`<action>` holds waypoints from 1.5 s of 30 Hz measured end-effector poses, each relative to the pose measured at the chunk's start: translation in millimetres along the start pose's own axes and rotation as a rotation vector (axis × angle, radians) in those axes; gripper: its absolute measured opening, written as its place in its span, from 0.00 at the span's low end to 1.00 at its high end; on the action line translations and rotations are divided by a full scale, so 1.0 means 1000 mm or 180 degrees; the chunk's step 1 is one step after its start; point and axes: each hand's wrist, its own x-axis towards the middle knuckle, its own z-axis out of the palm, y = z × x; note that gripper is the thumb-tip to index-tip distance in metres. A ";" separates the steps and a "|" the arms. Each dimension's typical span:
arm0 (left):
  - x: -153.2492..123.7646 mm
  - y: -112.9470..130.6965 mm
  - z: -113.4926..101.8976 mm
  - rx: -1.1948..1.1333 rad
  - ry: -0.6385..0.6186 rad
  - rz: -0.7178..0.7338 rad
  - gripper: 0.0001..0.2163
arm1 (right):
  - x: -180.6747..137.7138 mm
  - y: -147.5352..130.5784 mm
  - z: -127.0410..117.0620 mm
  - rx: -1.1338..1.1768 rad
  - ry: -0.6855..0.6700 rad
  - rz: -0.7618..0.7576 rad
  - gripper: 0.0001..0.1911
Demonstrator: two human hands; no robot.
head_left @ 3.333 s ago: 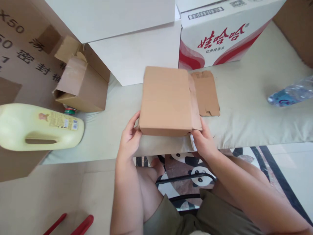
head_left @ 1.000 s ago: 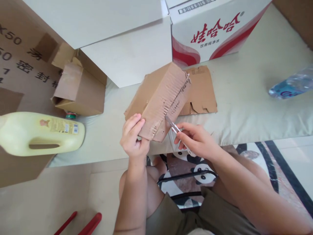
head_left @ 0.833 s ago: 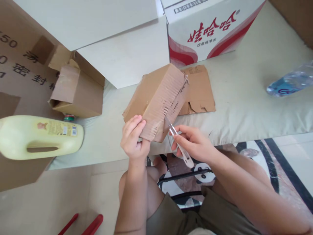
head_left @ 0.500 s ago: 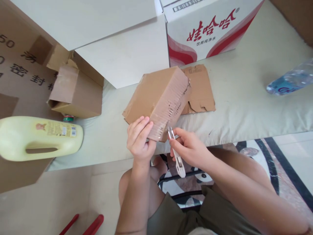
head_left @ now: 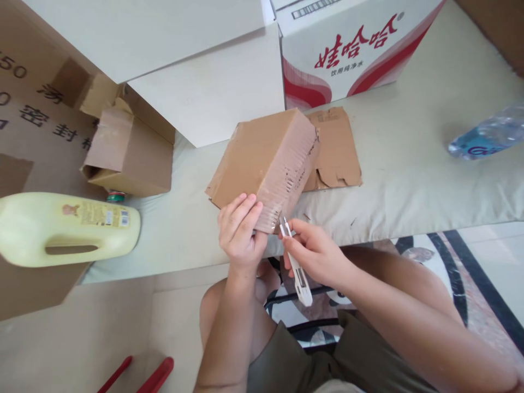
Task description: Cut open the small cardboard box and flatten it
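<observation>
Here — pale cushion (head_left: 409,180) | patterned floor (head_left: 470,262) | stacked cartons (head_left: 204,71)

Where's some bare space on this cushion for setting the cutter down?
Bare pale cushion lies between the torn cardboard flap and the clear water bottle. Left, a smaller patch between the yellow jug and the brown box. The back is crowded with cartons.

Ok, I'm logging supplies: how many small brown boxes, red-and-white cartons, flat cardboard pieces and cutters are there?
Small brown boxes: 2, held box, open box
Red-and-white cartons: 1
Flat cardboard pieces: 1
Cutters: 1, white cutter
Total: 5
</observation>
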 end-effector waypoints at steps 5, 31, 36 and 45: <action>-0.004 -0.002 -0.002 -0.0353 -0.0032 -0.0166 0.15 | -0.001 0.009 0.012 -0.0192 -0.0420 -0.0087 0.04; -0.011 -0.054 -0.022 -0.2626 0.0532 -0.5019 0.24 | 0.029 0.016 -0.065 -0.2189 0.0500 -0.2038 0.25; -0.016 -0.049 -0.015 -0.1990 -0.0137 -0.4161 0.25 | 0.019 0.021 -0.065 -0.1127 0.0240 -0.1773 0.24; -0.002 -0.036 -0.006 -0.2990 0.0470 -0.4622 0.16 | 0.014 0.019 -0.068 -0.0685 0.0177 -0.1331 0.25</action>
